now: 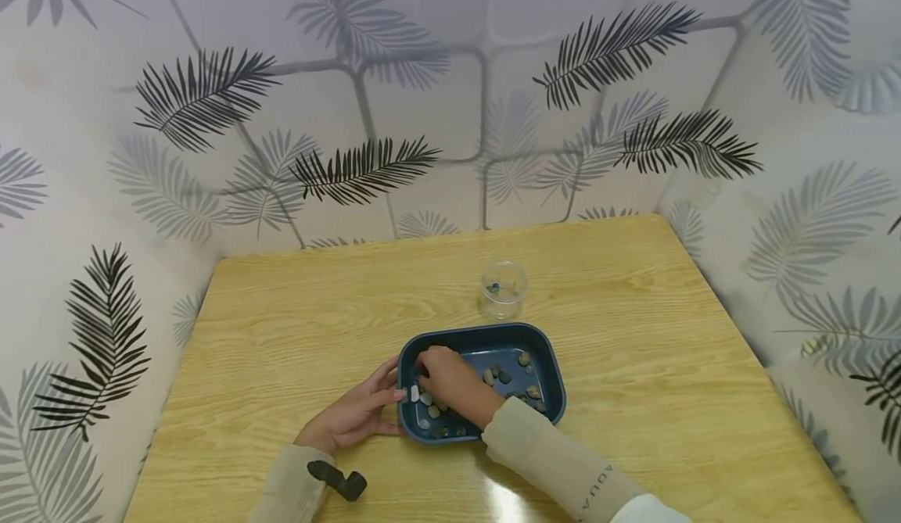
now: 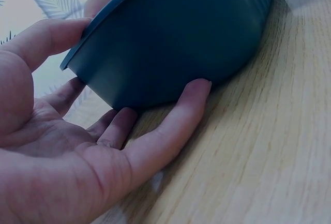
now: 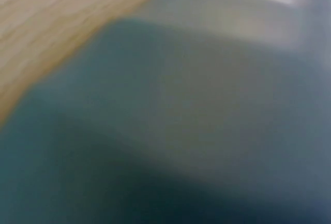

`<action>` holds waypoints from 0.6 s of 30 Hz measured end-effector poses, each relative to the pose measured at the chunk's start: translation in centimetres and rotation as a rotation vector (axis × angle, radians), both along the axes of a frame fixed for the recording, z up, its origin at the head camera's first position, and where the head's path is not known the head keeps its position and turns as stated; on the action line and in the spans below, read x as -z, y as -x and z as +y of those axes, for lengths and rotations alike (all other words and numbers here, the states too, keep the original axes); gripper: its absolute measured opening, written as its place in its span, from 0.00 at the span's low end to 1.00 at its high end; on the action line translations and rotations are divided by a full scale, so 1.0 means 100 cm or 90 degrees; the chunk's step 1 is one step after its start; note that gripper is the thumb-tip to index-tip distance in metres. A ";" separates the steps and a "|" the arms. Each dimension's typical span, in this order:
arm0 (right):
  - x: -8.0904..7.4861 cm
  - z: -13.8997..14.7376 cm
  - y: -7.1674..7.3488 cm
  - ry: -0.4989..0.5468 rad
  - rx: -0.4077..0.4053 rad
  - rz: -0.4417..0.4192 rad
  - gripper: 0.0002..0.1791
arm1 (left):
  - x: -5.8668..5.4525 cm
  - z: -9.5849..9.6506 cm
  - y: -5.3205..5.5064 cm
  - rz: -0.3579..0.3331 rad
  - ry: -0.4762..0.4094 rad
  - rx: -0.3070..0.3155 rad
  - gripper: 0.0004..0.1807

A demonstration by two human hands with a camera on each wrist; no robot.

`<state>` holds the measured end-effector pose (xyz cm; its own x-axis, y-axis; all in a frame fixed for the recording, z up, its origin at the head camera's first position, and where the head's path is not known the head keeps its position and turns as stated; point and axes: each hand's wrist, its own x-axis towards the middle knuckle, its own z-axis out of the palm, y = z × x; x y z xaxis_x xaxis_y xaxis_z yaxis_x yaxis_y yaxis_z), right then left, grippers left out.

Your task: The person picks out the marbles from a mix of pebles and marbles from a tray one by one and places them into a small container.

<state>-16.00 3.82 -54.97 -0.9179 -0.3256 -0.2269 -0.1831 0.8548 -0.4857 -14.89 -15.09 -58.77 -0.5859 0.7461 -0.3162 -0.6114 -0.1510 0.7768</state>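
Many pebbles in tub, head cam only; L hand fingers grip tub; R hand fingers hidden, can't tell.

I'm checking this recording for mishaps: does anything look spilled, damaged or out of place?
Nothing stands out. The visible pebbles lie inside the blue tray, no damage shows, and the clear container stands upright beyond it. The right wrist view is too blurred to add detail.
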 end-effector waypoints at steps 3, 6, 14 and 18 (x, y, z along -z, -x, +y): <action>0.002 -0.001 0.001 -0.013 0.002 -0.005 0.07 | 0.000 0.000 0.000 -0.001 0.001 -0.001 0.33; 0.005 -0.002 0.001 -0.016 0.006 -0.011 0.06 | 0.000 0.000 -0.001 -0.004 0.000 0.001 0.33; 0.004 -0.003 0.000 -0.016 0.017 -0.018 0.04 | -0.002 0.000 0.000 -0.009 0.004 -0.002 0.33; 0.005 -0.003 -0.001 -0.012 0.021 -0.019 0.02 | -0.003 0.001 0.000 -0.012 0.002 -0.001 0.33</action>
